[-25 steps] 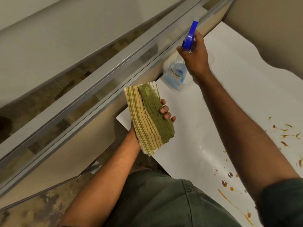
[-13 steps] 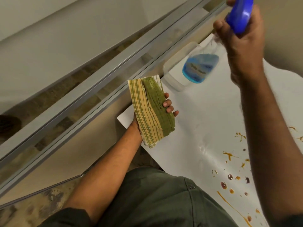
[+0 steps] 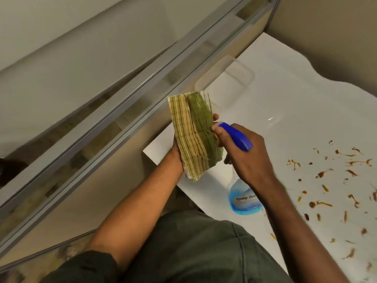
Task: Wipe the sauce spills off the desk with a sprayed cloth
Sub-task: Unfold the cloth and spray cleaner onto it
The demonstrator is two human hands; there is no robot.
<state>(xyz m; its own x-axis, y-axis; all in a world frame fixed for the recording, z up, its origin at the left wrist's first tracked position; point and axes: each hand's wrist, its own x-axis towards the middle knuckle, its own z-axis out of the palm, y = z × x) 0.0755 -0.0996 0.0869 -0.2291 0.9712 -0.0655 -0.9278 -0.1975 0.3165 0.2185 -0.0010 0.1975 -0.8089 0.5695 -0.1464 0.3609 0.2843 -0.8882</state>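
Note:
My left hand (image 3: 177, 152) holds a folded green and yellow striped cloth (image 3: 193, 135) upright over the desk's left edge, fingertips curled round its right side. My right hand (image 3: 247, 158) grips a spray bottle (image 3: 243, 201) by its blue trigger head, with the nozzle right against the cloth. The bottle's clear body with blue liquid hangs below my wrist. Brown sauce spills (image 3: 334, 180) are scattered over the right part of the white desk (image 3: 285, 103).
A clear plastic container (image 3: 226, 80) sits on the desk behind the cloth, by the glass partition with a metal frame (image 3: 114, 119). A beige wall bounds the desk's far right side. My lap in green clothing is below.
My right hand has brought the spray bottle down from high at the back of the desk to the cloth, nozzle now facing it. The left hand has kept the cloth in place.

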